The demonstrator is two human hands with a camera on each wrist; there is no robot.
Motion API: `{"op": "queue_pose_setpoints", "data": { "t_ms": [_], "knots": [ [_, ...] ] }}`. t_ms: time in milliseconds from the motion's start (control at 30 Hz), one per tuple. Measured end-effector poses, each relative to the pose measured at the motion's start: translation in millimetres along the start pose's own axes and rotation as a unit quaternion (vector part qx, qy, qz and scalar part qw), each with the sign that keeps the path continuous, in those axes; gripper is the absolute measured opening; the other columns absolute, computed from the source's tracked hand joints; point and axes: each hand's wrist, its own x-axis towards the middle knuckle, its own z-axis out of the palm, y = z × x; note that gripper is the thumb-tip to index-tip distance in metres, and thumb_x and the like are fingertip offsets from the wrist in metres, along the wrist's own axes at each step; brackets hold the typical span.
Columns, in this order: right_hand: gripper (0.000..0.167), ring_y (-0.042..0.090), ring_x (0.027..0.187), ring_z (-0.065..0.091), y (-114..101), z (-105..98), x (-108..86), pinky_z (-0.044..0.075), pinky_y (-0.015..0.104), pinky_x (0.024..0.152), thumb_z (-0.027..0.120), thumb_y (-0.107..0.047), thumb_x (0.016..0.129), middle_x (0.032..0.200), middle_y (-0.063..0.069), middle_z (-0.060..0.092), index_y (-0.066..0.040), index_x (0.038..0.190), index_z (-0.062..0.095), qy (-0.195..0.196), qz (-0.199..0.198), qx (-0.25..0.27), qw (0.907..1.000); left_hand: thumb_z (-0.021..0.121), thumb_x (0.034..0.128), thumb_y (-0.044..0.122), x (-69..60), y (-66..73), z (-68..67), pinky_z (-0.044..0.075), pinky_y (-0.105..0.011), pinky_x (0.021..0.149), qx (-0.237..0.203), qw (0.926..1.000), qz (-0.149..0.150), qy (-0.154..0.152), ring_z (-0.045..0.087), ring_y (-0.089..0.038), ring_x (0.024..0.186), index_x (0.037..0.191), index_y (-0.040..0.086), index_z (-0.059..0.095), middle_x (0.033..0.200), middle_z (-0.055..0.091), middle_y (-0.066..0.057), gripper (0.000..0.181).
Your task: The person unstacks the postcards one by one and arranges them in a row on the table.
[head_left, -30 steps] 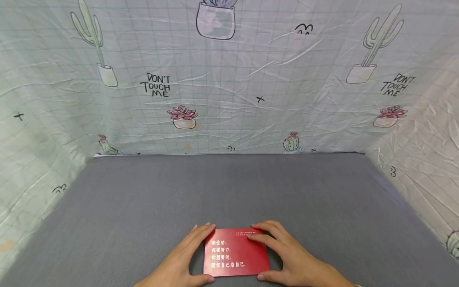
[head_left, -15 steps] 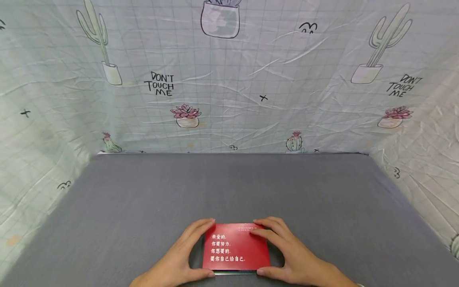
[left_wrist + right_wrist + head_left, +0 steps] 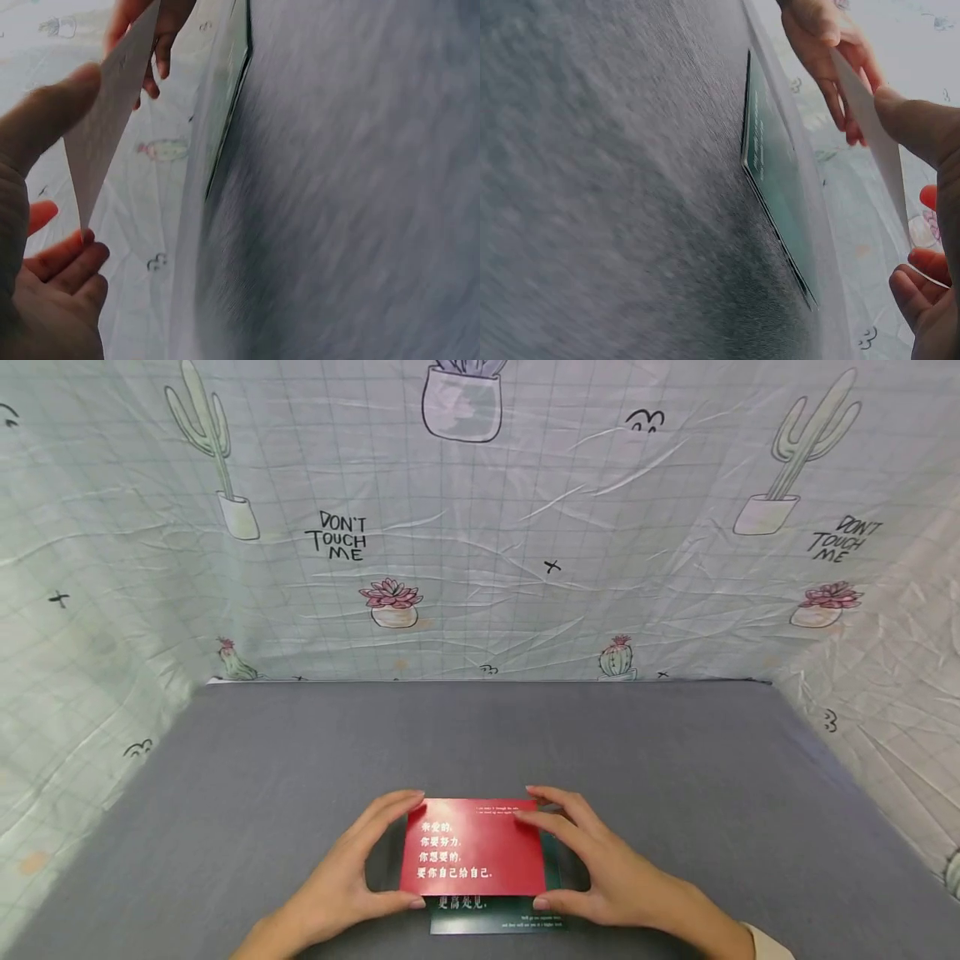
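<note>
A red card (image 3: 480, 847) with white Chinese lettering is held up between both hands in the head view. My left hand (image 3: 352, 868) grips its left edge, thumb at the near corner and fingers at the far one. On the right edge my right hand (image 3: 600, 860) does the same, one finger resting on the card's face. Beneath it, a dark green card (image 3: 495, 917) lies on the grey surface, partly covered by the red one. In the right wrist view the green card (image 3: 776, 180) looks like the top of a thin stack, and the raised card's pale underside (image 3: 874, 127) shows above it.
A grey cloth-covered table (image 3: 480, 735) spreads around the hands. A pale curtain (image 3: 480, 527) printed with cacti and "Don't touch me" hangs behind the table and along its left and right sides.
Both hands have lifted the red card off the pile and carried it slightly left and away from the body. The green card beneath has come into view.
</note>
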Motion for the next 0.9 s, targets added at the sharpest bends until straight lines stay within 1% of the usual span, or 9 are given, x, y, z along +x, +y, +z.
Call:
{"op": "queue_pose_setpoints", "data": {
  "t_ms": [100,233,300,433,567,667,733,800,900],
  "knots": [
    [0.074,0.025,0.128,0.034,0.9,-1.2,5.6,0.052,0.034,0.087,0.077,-0.036,0.080,0.150,0.007,0.028,-0.013,0.142,0.043,0.007,-0.018,-0.011,0.9997,0.089,0.0671,0.023,2.5,-2.1,-6.9,0.040,-0.028,0.100,-0.008,1.0000,0.005,0.004,0.041,-0.016,0.125,0.145,0.012,0.038,0.141,0.042,-0.007,0.094],
    [0.072,0.026,0.129,0.033,0.9,-1.8,15.5,0.051,0.033,0.089,0.076,-0.037,0.081,0.148,0.007,0.030,-0.013,0.141,0.044,0.018,-0.035,-0.024,0.9989,0.088,0.0688,0.022,5.8,-3.9,-15.0,0.041,-0.030,0.100,-0.018,0.9998,-0.002,0.003,0.039,-0.017,0.126,0.145,0.012,0.039,0.142,0.040,-0.007,0.091],
    [0.070,0.027,0.128,0.034,0.9,-2.2,21.1,0.050,0.033,0.090,0.076,-0.036,0.081,0.148,0.007,0.031,-0.013,0.140,0.046,0.026,-0.042,-0.032,0.9982,0.087,0.0694,0.021,7.0,-5.1,-17.9,0.040,-0.029,0.100,-0.023,0.9997,-0.004,0.005,0.038,-0.017,0.127,0.144,0.011,0.040,0.142,0.039,-0.006,0.089],
    [0.068,0.027,0.129,0.035,1.2,-2.1,32.5,0.048,0.033,0.092,0.077,-0.036,0.080,0.148,0.007,0.032,-0.014,0.138,0.048,0.040,-0.056,-0.043,0.9967,0.087,0.0692,0.011,8.9,-7.9,-21.4,0.036,-0.024,0.103,-0.065,0.9978,0.000,0.013,0.035,-0.020,0.130,0.143,0.006,0.041,0.144,0.035,-0.008,0.087],
    [0.068,0.025,0.130,0.033,2.6,-2.0,42.2,0.047,0.034,0.095,0.076,-0.038,0.080,0.149,0.005,0.032,-0.014,0.138,0.048,0.042,-0.053,-0.043,0.9968,0.087,0.0635,-0.001,11.0,-11.6,-24.9,0.032,-0.022,0.106,-0.103,0.9935,0.031,0.039,0.035,-0.023,0.131,0.141,-0.001,0.041,0.146,0.031,-0.015,0.090],
    [0.068,0.024,0.131,0.032,4.4,-2.0,49.9,0.045,0.034,0.097,0.076,-0.038,0.081,0.149,0.005,0.032,-0.014,0.138,0.048,0.043,-0.058,-0.040,0.9966,0.089,0.0604,-0.002,12.4,-14.5,-29.4,0.035,-0.020,0.103,-0.080,0.9941,0.046,0.056,0.038,-0.024,0.128,0.140,-0.003,0.041,0.146,0.032,-0.017,0.093],
    [0.067,0.025,0.131,0.033,5.9,-2.2,55.4,0.043,0.034,0.098,0.076,-0.038,0.081,0.149,0.005,0.032,-0.013,0.137,0.049,0.046,-0.063,-0.037,0.9963,0.089,0.0602,-0.001,13.6,-15.9,-33.5,0.036,-0.020,0.101,-0.064,0.9956,0.037,0.058,0.038,-0.023,0.128,0.140,-0.001,0.042,0.146,0.033,-0.014,0.093],
    [0.065,0.026,0.130,0.033,7.2,-2.4,60.7,0.042,0.035,0.099,0.075,-0.038,0.082,0.148,0.006,0.032,-0.012,0.137,0.050,0.048,-0.067,-0.033,0.9960,0.089,0.0617,0.001,15.3,-16.4,-37.8,0.036,-0.019,0.100,-0.052,0.9970,0.014,0.055,0.036,-0.021,0.129,0.142,0.003,0.042,0.147,0.034,-0.010,0.093],
    [0.063,0.026,0.130,0.033,9.0,-2.0,68.0,0.042,0.035,0.099,0.073,-0.038,0.083,0.149,0.006,0.032,-0.011,0.136,0.051,0.049,-0.065,-0.025,0.9964,0.087,0.0652,0.003,18.0,-16.6,-43.9,0.033,-0.019,0.103,-0.058,0.9969,-0.025,0.048,0.033,-0.020,0.132,0.143,0.009,0.042,0.149,0.032,-0.003,0.090]
  ]
}}
